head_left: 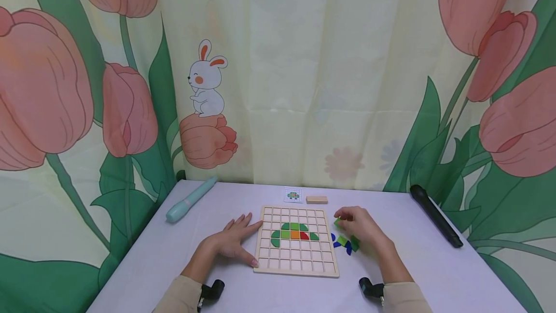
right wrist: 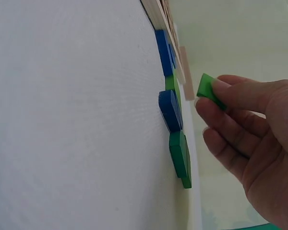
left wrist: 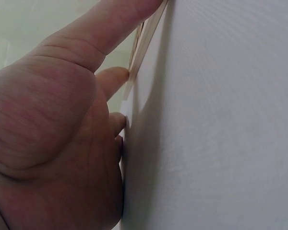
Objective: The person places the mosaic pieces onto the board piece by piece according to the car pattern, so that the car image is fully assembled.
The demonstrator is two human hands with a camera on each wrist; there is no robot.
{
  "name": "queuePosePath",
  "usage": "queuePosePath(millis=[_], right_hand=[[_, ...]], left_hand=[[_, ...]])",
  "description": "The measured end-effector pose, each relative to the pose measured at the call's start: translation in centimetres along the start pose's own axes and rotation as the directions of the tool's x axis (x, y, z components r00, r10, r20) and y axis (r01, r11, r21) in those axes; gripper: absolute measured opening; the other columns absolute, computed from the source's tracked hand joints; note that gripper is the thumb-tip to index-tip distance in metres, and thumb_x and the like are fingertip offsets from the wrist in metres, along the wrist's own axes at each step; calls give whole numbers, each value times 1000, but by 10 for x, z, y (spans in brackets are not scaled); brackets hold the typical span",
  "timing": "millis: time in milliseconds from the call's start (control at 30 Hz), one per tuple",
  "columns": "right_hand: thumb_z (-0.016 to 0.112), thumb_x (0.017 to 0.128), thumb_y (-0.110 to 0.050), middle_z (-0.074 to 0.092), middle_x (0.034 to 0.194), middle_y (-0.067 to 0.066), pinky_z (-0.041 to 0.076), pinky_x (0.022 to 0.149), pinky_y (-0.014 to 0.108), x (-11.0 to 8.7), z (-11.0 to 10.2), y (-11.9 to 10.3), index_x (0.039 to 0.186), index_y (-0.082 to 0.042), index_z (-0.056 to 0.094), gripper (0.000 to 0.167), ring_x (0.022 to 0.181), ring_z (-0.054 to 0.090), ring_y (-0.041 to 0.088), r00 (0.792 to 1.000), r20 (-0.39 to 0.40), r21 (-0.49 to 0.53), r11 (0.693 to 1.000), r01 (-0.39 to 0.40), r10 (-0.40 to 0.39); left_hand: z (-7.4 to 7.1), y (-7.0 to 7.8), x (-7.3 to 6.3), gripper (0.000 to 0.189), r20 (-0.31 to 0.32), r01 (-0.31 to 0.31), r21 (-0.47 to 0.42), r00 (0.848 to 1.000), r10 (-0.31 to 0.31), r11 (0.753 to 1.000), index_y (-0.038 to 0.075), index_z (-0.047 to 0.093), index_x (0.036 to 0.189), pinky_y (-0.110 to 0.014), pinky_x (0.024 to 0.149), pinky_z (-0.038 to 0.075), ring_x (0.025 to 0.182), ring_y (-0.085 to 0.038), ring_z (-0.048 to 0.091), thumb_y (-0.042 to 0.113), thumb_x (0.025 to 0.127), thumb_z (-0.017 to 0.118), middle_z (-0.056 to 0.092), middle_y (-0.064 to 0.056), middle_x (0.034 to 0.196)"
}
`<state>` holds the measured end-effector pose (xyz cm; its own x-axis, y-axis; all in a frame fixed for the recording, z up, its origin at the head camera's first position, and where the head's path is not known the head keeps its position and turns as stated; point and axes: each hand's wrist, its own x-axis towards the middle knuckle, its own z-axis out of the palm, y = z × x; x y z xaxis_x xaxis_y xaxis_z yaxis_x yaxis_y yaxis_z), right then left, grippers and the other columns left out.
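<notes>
A wooden grid board (head_left: pixel 296 264) lies on the table, with green, orange and red tiles (head_left: pixel 294 234) set in its cells. My left hand (head_left: pixel 232 240) is spread flat beside it, thumb and index finger touching the board's left edge; the left wrist view shows the thumb (left wrist: pixel 115 24) straight against that edge. My right hand (head_left: pixel 362 226) pinches a light green tile (right wrist: pixel 209 88) between thumb and fingers, raised off the table. Below it, right of the board, lie loose blue tiles (right wrist: pixel 170 110), a dark green tile (right wrist: pixel 178 154) and a light green tile (head_left: pixel 342 240).
Behind the board are a small picture card (head_left: pixel 293 195) and a wooden block (head_left: pixel 317 200). A teal cylindrical object (head_left: pixel 191 200) lies at the table's left, and a black rod-like object (head_left: pixel 436 216) at the right. A printed curtain (head_left: pixel 286 86) hangs behind the table.
</notes>
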<state>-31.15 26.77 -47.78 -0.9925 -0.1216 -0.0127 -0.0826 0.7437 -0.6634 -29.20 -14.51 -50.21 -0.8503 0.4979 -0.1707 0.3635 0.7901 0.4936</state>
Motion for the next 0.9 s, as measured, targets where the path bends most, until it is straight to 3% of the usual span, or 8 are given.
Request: queuePosePath(millis=[333,900], right_hand=[[76,93,-4,74,110,2,60,87,31,2,6,-11,126,-6,73,33,94,64,17,996,-40,78,994,80,-78],[82,89,-9,71,94,-1,57,74,21,4,24,-32,114,-13,76,26,84,63,16,984,-67,129,976,173,-166]], left_hand=[[0,2,0,119,6,19,-5,1000,-19,1000,29,32,165,-60,130,4,164,-36,3,69,66,86,11,-15,176],[-1,1,0,119,8,18,-10,1000,-18,1000,30,32,165,-60,130,4,164,-36,3,69,66,87,10,-14,176]])
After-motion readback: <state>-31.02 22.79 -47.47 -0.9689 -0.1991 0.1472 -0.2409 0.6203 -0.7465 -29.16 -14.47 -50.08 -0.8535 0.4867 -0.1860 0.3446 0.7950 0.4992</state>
